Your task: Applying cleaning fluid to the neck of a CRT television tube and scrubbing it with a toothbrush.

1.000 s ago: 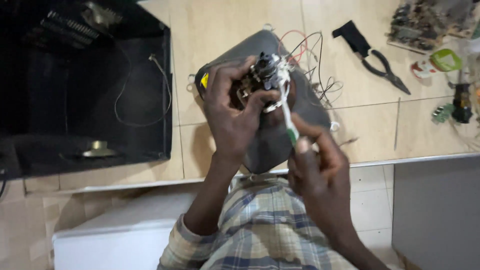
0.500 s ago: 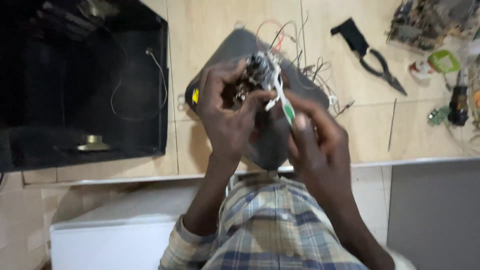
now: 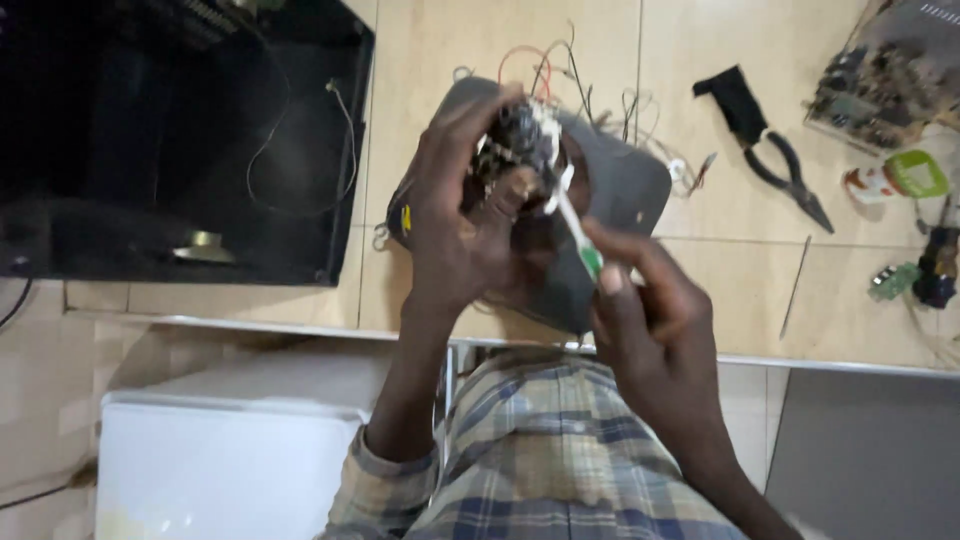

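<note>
My left hand (image 3: pixel 462 215) is closed around a small round electrical part (image 3: pixel 520 145) with metal pins and coloured wires trailing from it. My right hand (image 3: pixel 640 305) grips a white and green toothbrush (image 3: pixel 575 232) whose head touches the part. Both hands hover over a grey picture tube (image 3: pixel 625 190) lying on the tiled floor. Red, black and white wires (image 3: pixel 560 70) loop out beyond the tube.
A black open television casing (image 3: pixel 150 130) lies at the left. Black-handled pliers (image 3: pixel 775 165) rest at the right, with a circuit board (image 3: pixel 885 75) and small parts (image 3: pixel 915 175) beyond. A white box (image 3: pixel 230 450) sits at lower left beside my plaid shirt.
My view has shifted slightly; both hands stay on the part and the toothbrush, with the brush moving a little against the part.
</note>
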